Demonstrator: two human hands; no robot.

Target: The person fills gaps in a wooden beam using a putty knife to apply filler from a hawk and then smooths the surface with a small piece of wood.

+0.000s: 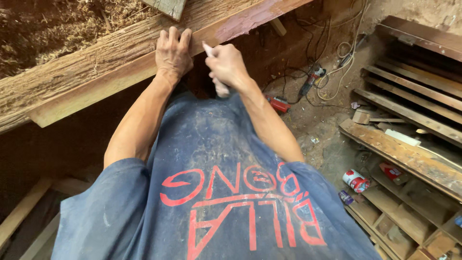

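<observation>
Fingers point(179, 34) of left hand point(173, 55) lie together, flat, tips hooked over far edge of beam point(96, 67); palm presses on beam's top, nothing clamped inside. Right hand point(227, 65) sits just right of it, fist wrapped tight round a pale stick-like tool point(220, 88). One end of tool pokes up from fist and touches beam's reddish edge point(240, 21); other end hangs below wrist. Kind of tool: can't tell, mostly hidden by fist.

Beam is big, rough, weathered, runs diagonal from near left to far right, across top of view, just beyond person's chest. Lighter plank point(91, 94) fixed along its near side. Small board point(166, 7) rests on beam just above left hand. Shavings pile point(48, 29) lies far left behind beam.

Person wears dusty blue shirt point(211, 159) with red print, both arms stretched forward.

Right side, dirt floor point(317, 125): angle grinder point(310, 79) with tangled cords point(337, 53), red tool point(277, 104) near right elbow, red-and-white can point(356, 180) lower down. Slatted wood frame point(409, 91) far right, long worn plank point(409, 154) lying across it, wood scraps point(399, 221) below. All well apart from hands.

Near left, pale boards point(21, 212) in shadow.
</observation>
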